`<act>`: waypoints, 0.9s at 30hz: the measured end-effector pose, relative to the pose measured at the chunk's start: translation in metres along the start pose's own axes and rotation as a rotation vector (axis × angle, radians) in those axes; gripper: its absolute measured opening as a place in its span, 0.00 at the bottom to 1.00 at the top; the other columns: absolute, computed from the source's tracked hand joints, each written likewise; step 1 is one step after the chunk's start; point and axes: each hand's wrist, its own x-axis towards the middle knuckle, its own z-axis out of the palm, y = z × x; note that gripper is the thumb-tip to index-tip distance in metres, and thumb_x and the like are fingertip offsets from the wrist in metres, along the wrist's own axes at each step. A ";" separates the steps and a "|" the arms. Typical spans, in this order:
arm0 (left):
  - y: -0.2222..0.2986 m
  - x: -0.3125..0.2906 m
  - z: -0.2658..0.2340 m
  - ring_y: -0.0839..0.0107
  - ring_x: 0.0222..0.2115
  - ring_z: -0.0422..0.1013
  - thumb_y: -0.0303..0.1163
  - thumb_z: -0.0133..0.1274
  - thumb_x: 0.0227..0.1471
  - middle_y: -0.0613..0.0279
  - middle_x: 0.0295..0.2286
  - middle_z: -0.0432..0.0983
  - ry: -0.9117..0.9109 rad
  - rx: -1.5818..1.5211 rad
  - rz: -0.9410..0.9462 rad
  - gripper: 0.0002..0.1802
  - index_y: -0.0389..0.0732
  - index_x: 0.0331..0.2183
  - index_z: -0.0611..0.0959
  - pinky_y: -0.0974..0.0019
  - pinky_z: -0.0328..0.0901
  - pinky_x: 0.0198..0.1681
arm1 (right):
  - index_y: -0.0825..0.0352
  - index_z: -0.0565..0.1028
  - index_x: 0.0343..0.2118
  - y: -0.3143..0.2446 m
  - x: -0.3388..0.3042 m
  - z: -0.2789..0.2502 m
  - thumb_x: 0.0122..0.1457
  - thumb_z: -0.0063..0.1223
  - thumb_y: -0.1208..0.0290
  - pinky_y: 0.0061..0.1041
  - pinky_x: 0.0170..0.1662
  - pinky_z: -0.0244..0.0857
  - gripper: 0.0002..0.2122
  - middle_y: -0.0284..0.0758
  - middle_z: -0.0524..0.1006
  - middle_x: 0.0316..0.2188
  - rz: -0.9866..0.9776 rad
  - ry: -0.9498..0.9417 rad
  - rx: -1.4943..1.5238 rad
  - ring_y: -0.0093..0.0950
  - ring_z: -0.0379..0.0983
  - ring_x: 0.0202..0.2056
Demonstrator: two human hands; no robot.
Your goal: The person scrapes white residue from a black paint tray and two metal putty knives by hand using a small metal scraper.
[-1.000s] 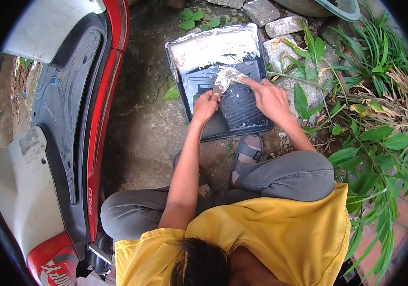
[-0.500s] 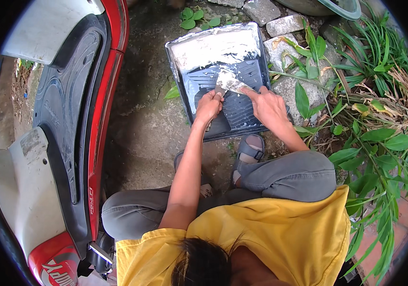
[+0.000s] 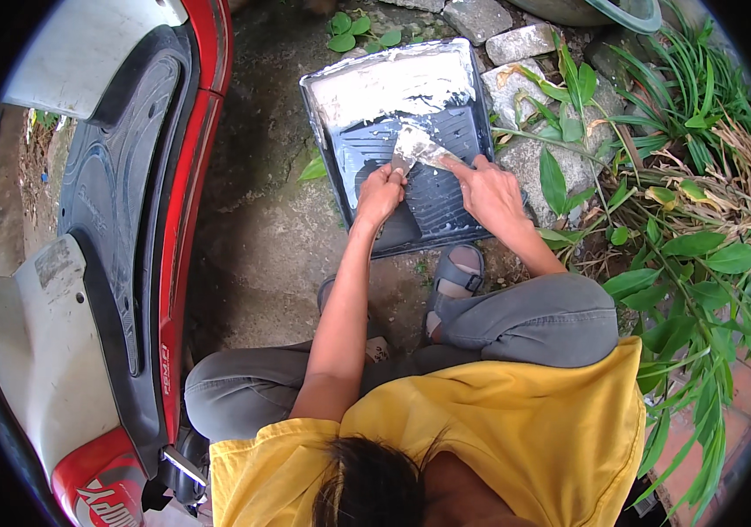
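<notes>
A black paint tray [image 3: 330,158] lies on the ground in front of me, with thick white paste [image 3: 384,83] spread across its far end and smeared down its ribbed slope. Over the middle of the tray, my right hand [image 3: 491,197] is closed round the handle of a putty knife [image 3: 424,149], its blade coated in white. My left hand [image 3: 379,197] pinches a second scraper [image 3: 400,164], whose blade meets the putty knife's. Most of that scraper is hidden by my fingers. Both forearms reach forward above my bent knees.
A red, white and black motor scooter [image 3: 121,211] stands close along my left. Grey stones [image 3: 525,46] border the tray's far right. Leafy plants [image 3: 700,263] crowd the right side. A sandalled foot [image 3: 457,279] rests just below the tray's near edge.
The whole view has shifted slightly. Both hands keep their grips, and the two blades stay together over the tray with hardly any movement.
</notes>
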 end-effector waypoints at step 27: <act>0.075 -0.019 -0.036 0.81 0.15 0.58 0.35 0.44 0.56 0.71 0.13 0.64 -0.197 -0.071 0.085 0.13 0.39 0.23 0.75 0.73 0.54 0.21 | 0.67 0.69 0.53 0.081 0.050 -0.011 0.66 0.38 0.71 0.16 0.24 0.53 0.15 0.24 0.67 0.20 0.082 -0.039 0.888 0.13 0.57 0.21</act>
